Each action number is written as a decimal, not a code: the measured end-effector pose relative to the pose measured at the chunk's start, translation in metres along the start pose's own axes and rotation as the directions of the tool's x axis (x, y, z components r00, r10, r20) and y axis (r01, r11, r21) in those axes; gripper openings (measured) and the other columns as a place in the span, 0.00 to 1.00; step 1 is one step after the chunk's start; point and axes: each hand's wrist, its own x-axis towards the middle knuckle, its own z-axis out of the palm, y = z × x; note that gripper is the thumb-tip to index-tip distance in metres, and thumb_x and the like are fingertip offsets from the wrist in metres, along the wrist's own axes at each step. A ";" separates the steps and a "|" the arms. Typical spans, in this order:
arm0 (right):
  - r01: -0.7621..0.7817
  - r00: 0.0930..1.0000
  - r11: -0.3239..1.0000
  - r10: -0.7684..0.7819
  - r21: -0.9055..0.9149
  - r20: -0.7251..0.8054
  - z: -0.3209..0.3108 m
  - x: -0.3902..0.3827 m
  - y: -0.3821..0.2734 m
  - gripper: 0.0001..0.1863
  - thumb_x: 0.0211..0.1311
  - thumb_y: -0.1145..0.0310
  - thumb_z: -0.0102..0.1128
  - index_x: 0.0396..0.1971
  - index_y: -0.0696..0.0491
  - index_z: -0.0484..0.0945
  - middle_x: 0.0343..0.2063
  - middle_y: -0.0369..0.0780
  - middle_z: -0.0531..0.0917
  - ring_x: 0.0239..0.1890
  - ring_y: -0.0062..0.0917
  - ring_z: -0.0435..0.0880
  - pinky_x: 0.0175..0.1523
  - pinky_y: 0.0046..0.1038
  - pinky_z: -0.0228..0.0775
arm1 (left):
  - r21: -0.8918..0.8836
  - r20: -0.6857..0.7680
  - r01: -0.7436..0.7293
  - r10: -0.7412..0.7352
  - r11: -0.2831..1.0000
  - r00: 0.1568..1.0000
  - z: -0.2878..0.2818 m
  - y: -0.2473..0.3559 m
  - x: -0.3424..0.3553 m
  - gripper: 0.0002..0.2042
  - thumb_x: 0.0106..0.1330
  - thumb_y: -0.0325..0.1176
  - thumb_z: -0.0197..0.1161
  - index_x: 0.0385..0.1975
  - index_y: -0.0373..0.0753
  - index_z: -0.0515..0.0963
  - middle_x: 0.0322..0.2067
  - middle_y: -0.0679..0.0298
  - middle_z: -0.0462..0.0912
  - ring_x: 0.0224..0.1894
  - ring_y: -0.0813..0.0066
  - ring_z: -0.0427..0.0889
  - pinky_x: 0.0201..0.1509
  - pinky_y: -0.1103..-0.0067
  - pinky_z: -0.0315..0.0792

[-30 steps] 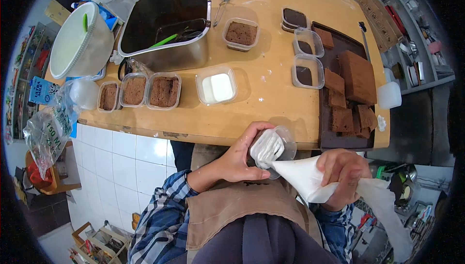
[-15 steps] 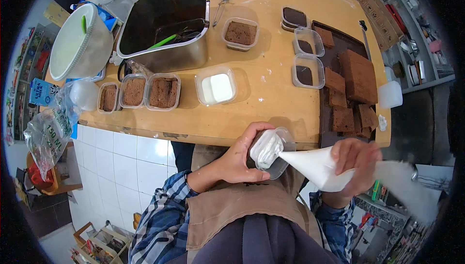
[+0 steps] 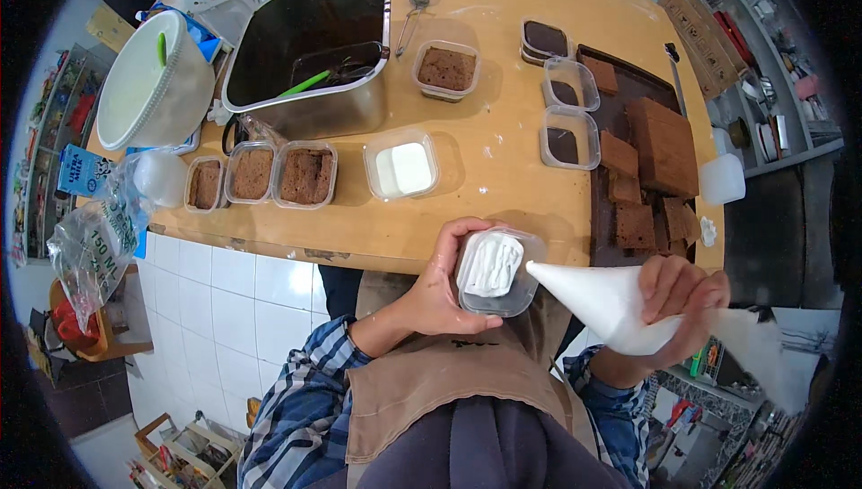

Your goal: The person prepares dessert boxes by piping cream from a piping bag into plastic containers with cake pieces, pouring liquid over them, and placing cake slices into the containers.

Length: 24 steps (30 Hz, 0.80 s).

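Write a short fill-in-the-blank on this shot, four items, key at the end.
1. The ____ hand squeezes the piping bag.
2. The left hand holds a clear tub topped with cream that is ____ in colour.
3. The utensil handle showing inside the deep metal container is coloured ____.
4. The row of brown-filled tubs just left of the white-filled tub numbers ____.

Missing words: right; white; green; three.

piping bag (image 3: pixel 597 305) wht; cream (image 3: pixel 492 264) wht; sleeves (image 3: pixel 301 399) blu/wht plaid; apron (image 3: pixel 422 377) brn; cake (image 3: pixel 662 148) brn; tbl (image 3: pixel 530 193) lt tan
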 end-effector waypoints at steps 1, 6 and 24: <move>0.011 0.992 0.990 0.007 -0.138 0.126 0.002 -0.002 -0.001 0.14 0.58 0.66 0.46 0.15 0.51 0.61 0.05 0.35 0.65 0.09 0.20 0.62 0.16 0.22 0.53 | 0.037 -0.009 -0.048 0.048 0.998 0.999 0.001 0.000 0.001 0.43 0.35 0.32 0.71 0.51 0.39 0.48 0.51 0.54 0.57 0.56 0.64 0.58 0.58 0.72 0.54; 0.041 0.995 0.891 0.005 -0.452 0.100 0.018 -0.015 -0.005 0.16 0.53 0.62 0.54 0.13 0.53 0.63 0.07 0.39 0.69 0.11 0.23 0.64 0.18 0.24 0.59 | 0.126 -0.033 -0.149 0.154 0.981 0.988 0.003 0.001 0.001 0.41 0.35 0.26 0.69 0.50 0.40 0.50 0.51 0.54 0.56 0.55 0.67 0.57 0.58 0.74 0.53; -0.049 0.998 0.985 0.055 -0.167 0.030 0.015 -0.001 0.005 0.13 0.57 0.66 0.48 0.15 0.49 0.61 0.05 0.34 0.61 0.08 0.20 0.62 0.14 0.21 0.51 | 0.049 0.005 -0.063 0.063 0.997 0.998 -0.006 0.003 0.002 0.41 0.38 0.29 0.68 0.53 0.38 0.48 0.51 0.56 0.59 0.55 0.68 0.60 0.58 0.74 0.54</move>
